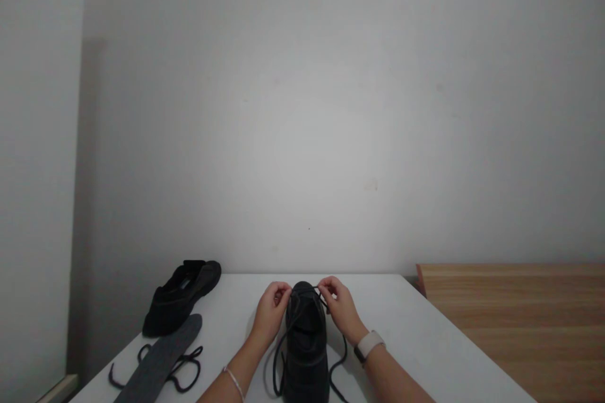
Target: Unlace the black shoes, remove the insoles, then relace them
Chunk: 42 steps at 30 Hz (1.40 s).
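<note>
A black shoe (306, 346) stands on the white table (425, 340) in front of me, its toe pointing away. My left hand (271, 315) is pinched on a black lace (278, 359) at the shoe's far left side. My right hand (338, 305), with a pale watch on the wrist, pinches the other lace end at the far right side. Both lace ends trail down along the shoe's sides toward me.
A second black shoe (182, 296) lies at the table's far left. A grey insole (163, 359) rests over a loose black lace (184, 371) near the left front. A wooden surface (520, 321) adjoins the table on the right. A pale wall stands behind.
</note>
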Each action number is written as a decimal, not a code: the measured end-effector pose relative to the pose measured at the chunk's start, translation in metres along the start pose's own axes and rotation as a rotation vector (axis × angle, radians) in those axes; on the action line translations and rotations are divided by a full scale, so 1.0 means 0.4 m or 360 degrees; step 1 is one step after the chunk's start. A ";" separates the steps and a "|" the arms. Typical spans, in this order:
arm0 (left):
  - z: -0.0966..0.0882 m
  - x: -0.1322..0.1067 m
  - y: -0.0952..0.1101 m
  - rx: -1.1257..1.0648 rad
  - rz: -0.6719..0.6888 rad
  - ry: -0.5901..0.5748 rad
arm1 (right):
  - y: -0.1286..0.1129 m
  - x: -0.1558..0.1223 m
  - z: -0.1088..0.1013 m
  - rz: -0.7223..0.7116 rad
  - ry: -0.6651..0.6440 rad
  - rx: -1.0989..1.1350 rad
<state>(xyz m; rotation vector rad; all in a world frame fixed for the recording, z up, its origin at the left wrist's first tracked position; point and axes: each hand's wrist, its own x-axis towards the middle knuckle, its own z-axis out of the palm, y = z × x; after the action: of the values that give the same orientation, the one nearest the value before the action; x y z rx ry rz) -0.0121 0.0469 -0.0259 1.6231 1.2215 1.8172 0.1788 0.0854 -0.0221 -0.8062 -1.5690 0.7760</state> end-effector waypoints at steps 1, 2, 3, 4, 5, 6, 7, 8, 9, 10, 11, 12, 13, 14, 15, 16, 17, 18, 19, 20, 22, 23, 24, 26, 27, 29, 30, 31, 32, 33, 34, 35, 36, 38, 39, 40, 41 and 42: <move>-0.001 0.000 0.000 0.0011 -0.0002 -0.0002 | 0.004 0.002 0.000 -0.0001 -0.0009 -0.0007; -0.002 0.000 0.001 0.0023 -0.0006 -0.0010 | 0.007 0.004 0.000 -0.0004 -0.0020 -0.0014; -0.003 0.000 0.001 0.0035 -0.0008 -0.0023 | 0.011 0.005 0.000 -0.0010 -0.0033 -0.0020; -0.005 0.000 0.001 0.0048 -0.0005 -0.0040 | 0.013 0.005 0.002 -0.0020 -0.0042 -0.0025; -0.006 0.000 0.002 0.0060 0.0001 -0.0055 | 0.014 0.005 0.003 -0.0034 -0.0045 -0.0028; -0.007 0.000 0.002 0.0071 0.0012 -0.0066 | 0.015 0.005 0.004 -0.0049 -0.0039 -0.0029; -0.008 -0.001 0.003 0.0083 0.0026 -0.0068 | 0.016 0.004 0.005 -0.0063 -0.0027 -0.0028; -0.008 0.000 0.003 0.0095 0.0039 -0.0059 | 0.016 0.004 0.006 -0.0075 -0.0009 -0.0026; -0.008 0.000 0.003 0.0106 0.0053 -0.0041 | 0.016 0.004 0.006 -0.0084 0.0012 -0.0024; -0.007 0.000 0.003 0.0118 0.0067 -0.0016 | 0.016 0.004 0.007 -0.0090 0.0033 -0.0022; -0.007 0.001 0.003 0.0131 0.0080 0.0012 | 0.017 0.004 0.006 -0.0095 0.0052 -0.0022; -0.007 0.001 0.002 0.0144 0.0093 0.0043 | 0.017 0.005 0.006 -0.0100 0.0071 -0.0023; -0.008 0.002 0.002 0.0159 0.0104 0.0076 | 0.018 0.005 0.005 -0.0105 0.0089 -0.0025; -0.009 0.003 0.002 0.0175 0.0115 0.0108 | 0.018 0.006 0.004 -0.0113 0.0108 -0.0030; -0.012 0.005 0.003 0.0192 0.0127 0.0138 | 0.018 0.007 0.004 -0.0121 0.0125 -0.0035; -0.015 0.006 0.003 0.0210 0.0139 0.0166 | 0.017 0.007 0.003 -0.0131 0.0142 -0.0041; -0.019 0.007 0.004 0.0227 0.0151 0.0193 | 0.017 0.007 0.002 -0.0141 0.0157 -0.0048; -0.023 0.008 0.005 0.0243 0.0165 0.0218 | 0.016 0.008 0.002 -0.0151 0.0170 -0.0056; -0.026 0.009 0.007 0.0259 0.0178 0.0241 | 0.015 0.008 0.001 -0.0162 0.0181 -0.0063; -0.029 0.010 0.009 0.0273 0.0192 0.0265 | 0.014 0.008 0.001 -0.0174 0.0193 -0.0071; -0.033 0.010 0.013 0.0294 0.0220 0.0308 | 0.014 0.008 0.002 -0.0201 0.0220 -0.0088; -0.034 0.010 0.015 0.0301 0.0233 0.0326 | 0.013 0.008 0.002 -0.0216 0.0234 -0.0096; -0.035 0.010 0.017 0.0305 0.0244 0.0342 | 0.013 0.008 0.002 -0.0230 0.0247 -0.0103; -0.037 0.010 0.018 0.0304 0.0255 0.0383 | 0.012 0.008 0.002 -0.0253 0.0279 -0.0111; -0.040 0.011 0.016 0.0298 0.0251 0.0414 | 0.011 0.008 0.001 -0.0260 0.0301 -0.0111; -0.048 0.014 0.010 0.0271 0.0219 0.0490 | 0.009 0.009 -0.003 -0.0260 0.0362 -0.0103; -0.054 0.017 0.005 0.0250 0.0193 0.0527 | 0.007 0.011 -0.008 -0.0252 0.0406 -0.0095; -0.060 0.020 0.000 0.0221 0.0162 0.0558 | 0.006 0.013 -0.014 -0.0240 0.0457 -0.0084; -0.067 0.023 -0.005 0.0186 0.0130 0.0583 | 0.005 0.015 -0.021 -0.0225 0.0512 -0.0071; -0.072 0.026 -0.009 0.0146 0.0100 0.0605 | 0.004 0.018 -0.029 -0.0206 0.0566 -0.0054; -0.077 0.029 -0.012 0.0101 0.0071 0.0626 | 0.003 0.021 -0.037 -0.0186 0.0617 -0.0033; -0.081 0.032 -0.013 0.0054 0.0046 0.0646 | 0.002 0.024 -0.046 -0.0164 0.0658 -0.0007; -0.084 0.033 -0.013 0.0009 0.0024 0.0666 | 0.001 0.026 -0.053 -0.0142 0.0688 0.0025; -0.088 0.035 -0.007 -0.0067 -0.0012 0.0700 | -0.002 0.028 -0.062 -0.0095 0.0720 0.0100; -0.089 0.035 -0.002 -0.0096 -0.0029 0.0713 | -0.005 0.028 -0.064 -0.0072 0.0722 0.0142; -0.090 0.034 0.003 -0.0120 -0.0046 0.0722 | -0.008 0.027 -0.064 -0.0050 0.0717 0.0185; -0.091 0.033 0.009 -0.0142 -0.0065 0.0729 | -0.011 0.026 -0.063 -0.0027 0.0705 0.0227; -0.092 0.032 0.015 -0.0164 -0.0086 0.0736 | -0.015 0.025 -0.060 -0.0003 0.0687 0.0270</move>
<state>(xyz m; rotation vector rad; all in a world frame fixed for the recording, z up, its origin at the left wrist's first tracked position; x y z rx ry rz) -0.0484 0.0414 -0.0115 1.1349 1.3110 2.2559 0.2010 0.0916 -0.0087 -0.7854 -1.1046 0.6700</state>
